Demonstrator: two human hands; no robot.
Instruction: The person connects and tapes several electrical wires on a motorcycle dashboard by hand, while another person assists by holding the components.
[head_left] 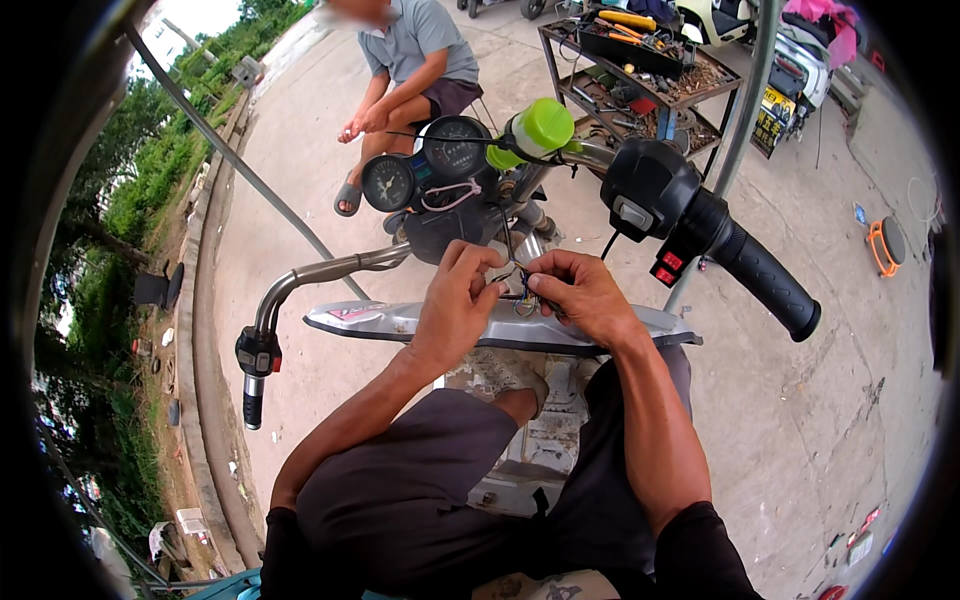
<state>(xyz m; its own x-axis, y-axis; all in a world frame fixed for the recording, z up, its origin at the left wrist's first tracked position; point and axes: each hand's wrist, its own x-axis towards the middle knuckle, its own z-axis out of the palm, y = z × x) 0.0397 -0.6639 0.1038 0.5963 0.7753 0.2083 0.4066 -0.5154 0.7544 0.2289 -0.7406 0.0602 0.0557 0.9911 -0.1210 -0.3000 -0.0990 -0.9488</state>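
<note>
Pinching thin wires (522,284) looping beneath its fingers, the right hand (585,290) is lying nearer them, the left hand (458,298) just leftward, grip unclear.

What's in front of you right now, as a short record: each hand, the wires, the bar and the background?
Left hand: pinching thin wires
Right hand: pinching wires too, close to the left hand
Panel: grey, below the wires
Bar: metal, black right grip, red switches beside it
Gauges: two, round, left of the green bottle
Background: seated person; tool cart, loaded
Unclear: exact wire count
</note>
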